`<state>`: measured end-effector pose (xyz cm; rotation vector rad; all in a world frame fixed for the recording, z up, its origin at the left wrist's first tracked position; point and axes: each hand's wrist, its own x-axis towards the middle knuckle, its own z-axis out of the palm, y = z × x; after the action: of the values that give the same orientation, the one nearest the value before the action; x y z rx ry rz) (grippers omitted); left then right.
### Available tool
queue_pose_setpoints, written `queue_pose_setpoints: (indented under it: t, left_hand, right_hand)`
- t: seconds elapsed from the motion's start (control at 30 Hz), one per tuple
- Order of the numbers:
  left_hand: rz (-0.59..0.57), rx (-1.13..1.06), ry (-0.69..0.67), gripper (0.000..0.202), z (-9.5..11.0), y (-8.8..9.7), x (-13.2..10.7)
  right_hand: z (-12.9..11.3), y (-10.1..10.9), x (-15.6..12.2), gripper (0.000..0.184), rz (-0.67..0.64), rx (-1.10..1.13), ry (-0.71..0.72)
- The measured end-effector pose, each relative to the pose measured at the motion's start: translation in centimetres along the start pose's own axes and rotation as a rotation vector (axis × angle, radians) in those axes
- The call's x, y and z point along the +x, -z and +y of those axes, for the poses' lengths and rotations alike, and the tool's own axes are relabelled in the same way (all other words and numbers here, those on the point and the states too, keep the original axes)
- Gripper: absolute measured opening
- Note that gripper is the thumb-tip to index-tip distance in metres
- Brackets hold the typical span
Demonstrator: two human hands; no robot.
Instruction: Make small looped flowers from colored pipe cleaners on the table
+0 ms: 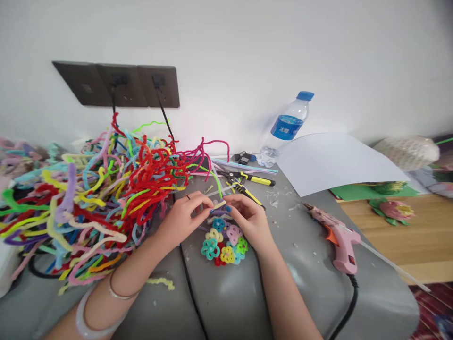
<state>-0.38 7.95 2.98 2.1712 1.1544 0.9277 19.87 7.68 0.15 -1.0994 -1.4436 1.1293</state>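
Observation:
My left hand (193, 212) and my right hand (247, 218) meet over the middle of the table, thumbs and fingers pinched. Between them stretches a short pale yellow pipe cleaner (219, 205), one end at each hand's fingertips. Just below lies a small heap of pipe-cleaner flowers (227, 255) in teal, yellow, pink, green and red. Behind my fingers rest yellow-and-black pliers (256, 179), partly covered by the right hand. A bright green pipe cleaner (216, 182) runs down close to my fingertips.
A large tangle of coloured pipe cleaners (141, 174) fills the left side. To the right lies a pink glue gun (339, 238) with a black cord. A water bottle (288, 125) and white paper (336, 163) are at the back. Another black cord (189, 283) crosses the table.

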Motion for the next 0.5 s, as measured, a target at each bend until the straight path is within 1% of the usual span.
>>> queue_pose_setpoints:
  t: [0.1,0.2,0.33,0.5]
  left_hand:
    - [-0.022,-0.068,0.020,0.011,-0.08,-0.38,-0.09]
    - [-0.038,-0.096,0.016,0.011,-0.32,-0.45,-0.09]
    - [0.001,-0.083,-0.034,0.011,-0.55,-0.18,0.00]
    - [0.043,-0.065,-0.065,0.009,-0.39,0.07,0.09]
  right_hand:
    - [-0.16,0.05,-0.07,0.013,-0.025,-0.018,0.059]
    - [-0.06,0.14,-0.06,0.012,-0.002,-0.021,0.121]
    - [0.17,0.18,-0.03,0.017,0.033,-0.003,0.084]
    - [-0.10,0.12,0.11,0.021,0.031,0.004,0.054]
